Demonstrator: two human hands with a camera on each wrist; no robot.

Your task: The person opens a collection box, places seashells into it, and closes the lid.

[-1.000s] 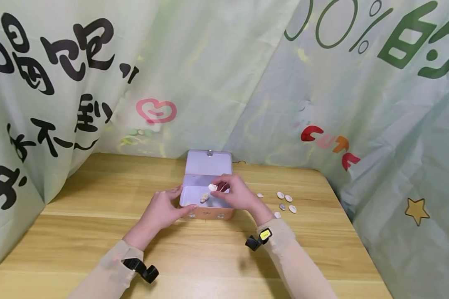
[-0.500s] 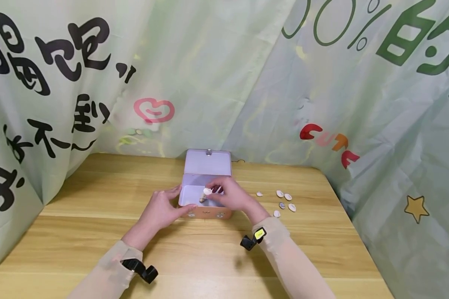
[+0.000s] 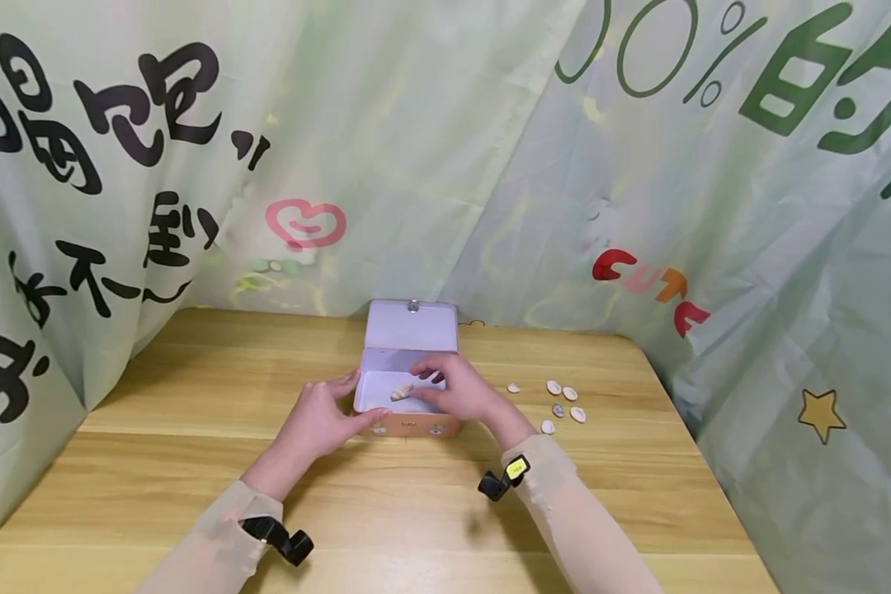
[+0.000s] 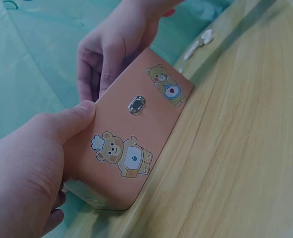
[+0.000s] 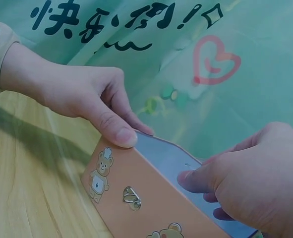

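Note:
A small tin box with a lilac inside and an orange, bear-printed front stands with its lid raised. My left hand grips its left end, thumb at the front edge, as the right wrist view confirms for that hand. Over the box's right half is my right hand, thumb and fingers apart, with nothing seen between them. A spiral shell lies in the box just left of that thumb. The white shell is not visible; the right hand hides part of the interior.
Several small shells lie on the wooden table to the right of the box. One shell is nearer the right wrist. Behind the table hangs a printed cloth.
My right hand moved left and lower inside the box and let go of the white shell it pinched. The spiral shell now lies more level. My left hand kept its grip.

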